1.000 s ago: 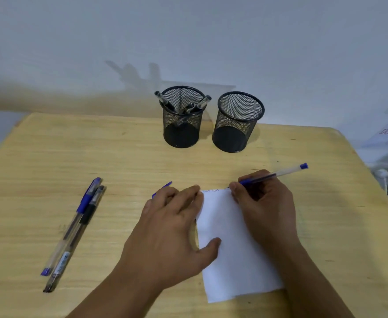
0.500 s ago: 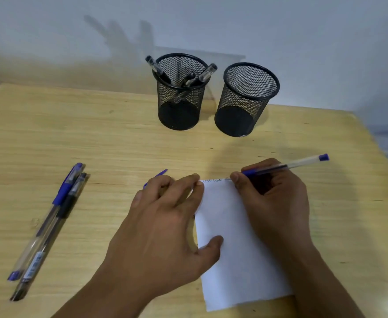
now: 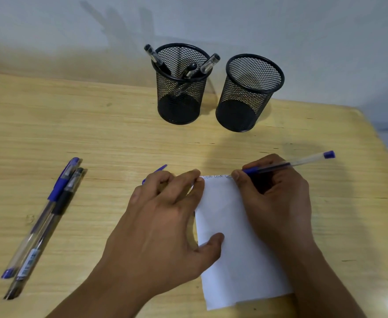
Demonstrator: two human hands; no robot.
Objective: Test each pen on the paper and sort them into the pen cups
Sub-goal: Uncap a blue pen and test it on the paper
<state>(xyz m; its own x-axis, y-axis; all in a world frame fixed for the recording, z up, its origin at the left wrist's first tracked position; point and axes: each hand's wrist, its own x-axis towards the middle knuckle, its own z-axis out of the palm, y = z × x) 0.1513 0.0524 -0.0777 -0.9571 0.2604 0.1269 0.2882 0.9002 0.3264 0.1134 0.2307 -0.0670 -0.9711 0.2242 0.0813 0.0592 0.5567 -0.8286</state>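
Observation:
A white sheet of paper [image 3: 234, 237] lies on the wooden table [image 3: 96, 134], with small handwriting along its top edge. My right hand [image 3: 278, 198] grips a blue pen [image 3: 303, 162] whose tip touches the paper's top right corner. My left hand [image 3: 165, 226] presses flat on the paper's left edge, and a blue cap [image 3: 158, 169] pokes out from under its fingers. Two black mesh pen cups stand at the back: the left cup [image 3: 179, 97] holds three pens, the right cup [image 3: 248, 95] is empty. A blue pen [image 3: 48, 207] and a black pen [image 3: 51, 228] lie side by side at the left.
A pale wall rises just behind the cups. The table's right edge [image 3: 381, 138] runs close to my right hand, with some clutter beyond it.
The view has tilted down and moved nearer. The writing along the paper's top edge has grown to the right as my right hand moves the pen. My left hand keeps its place.

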